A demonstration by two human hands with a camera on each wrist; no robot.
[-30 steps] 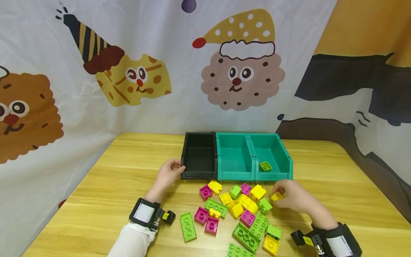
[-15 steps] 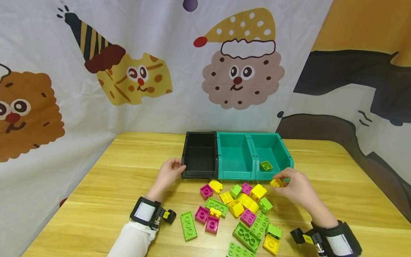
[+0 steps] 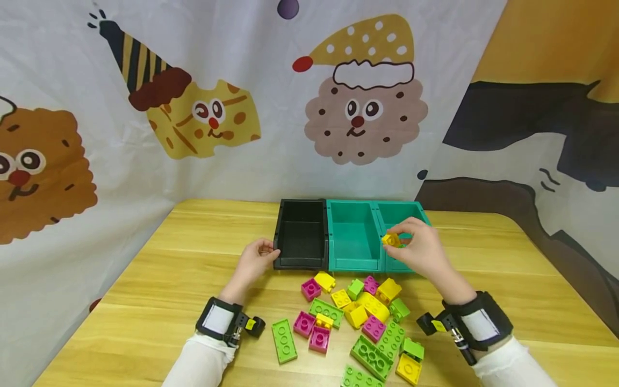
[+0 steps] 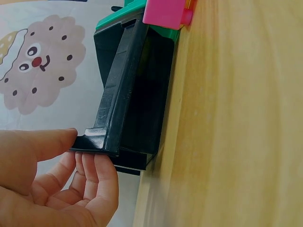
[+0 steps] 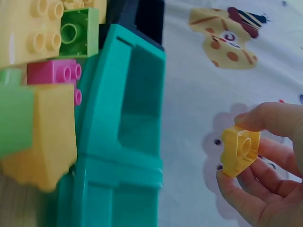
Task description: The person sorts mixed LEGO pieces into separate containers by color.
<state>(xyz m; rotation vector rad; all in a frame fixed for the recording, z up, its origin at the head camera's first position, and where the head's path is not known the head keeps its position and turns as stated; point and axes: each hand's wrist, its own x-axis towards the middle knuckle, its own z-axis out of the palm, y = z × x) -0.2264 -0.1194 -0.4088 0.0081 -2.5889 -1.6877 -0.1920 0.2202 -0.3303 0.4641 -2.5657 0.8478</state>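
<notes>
My left hand [image 3: 253, 262] grips the left front corner of a black bin [image 3: 302, 239]; in the left wrist view the thumb lies on top of its rim [image 4: 113, 99] and the fingers curl underneath. Between thumb and fingertips my right hand [image 3: 422, 248] pinches a small yellow toy brick [image 3: 390, 240], its hollow underside showing in the right wrist view, where the same yellow brick [image 5: 240, 149] appears. This hand hovers over the teal bins, near the divider between the middle bin [image 3: 355, 236] and the right bin [image 3: 401, 212]. It hides much of the right bin.
Several loose bricks lie on the wooden table [image 3: 159, 301] in front of the bins, among them a green plate brick [image 3: 283, 341], a magenta brick [image 3: 319, 338] and a yellow arched brick [image 3: 373, 306]. A printed cloth [image 3: 217, 177] hangs behind the table.
My right hand has lifted the yellow brick from the table's right side and carried it up and left over the teal bins. The left hand has stayed on the black bin.
</notes>
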